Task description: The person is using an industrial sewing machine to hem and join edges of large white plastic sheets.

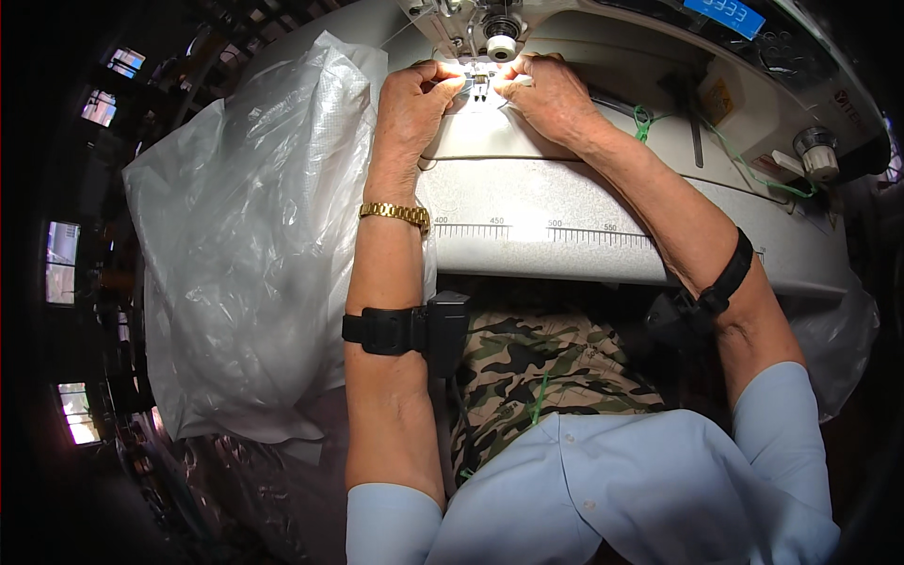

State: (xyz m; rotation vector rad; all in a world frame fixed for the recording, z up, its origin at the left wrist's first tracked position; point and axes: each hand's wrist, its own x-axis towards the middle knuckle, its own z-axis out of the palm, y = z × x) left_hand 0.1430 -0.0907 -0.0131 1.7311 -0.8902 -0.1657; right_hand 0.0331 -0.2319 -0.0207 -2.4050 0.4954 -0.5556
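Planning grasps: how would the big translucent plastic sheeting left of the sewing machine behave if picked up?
Probably floppy: the plastic sheeting is wrinkled and creased all over. Likely light for its size, since it looks thin and translucent, though whether anything lies inside or beneath can't be told. Perhaps slippery, given its glossy highlights.

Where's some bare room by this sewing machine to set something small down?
The table's ruler-marked front strip between the forearms is bare. It's crowded at the presser foot, between left hand and right hand, and leftward, where translucent plastic spreads.
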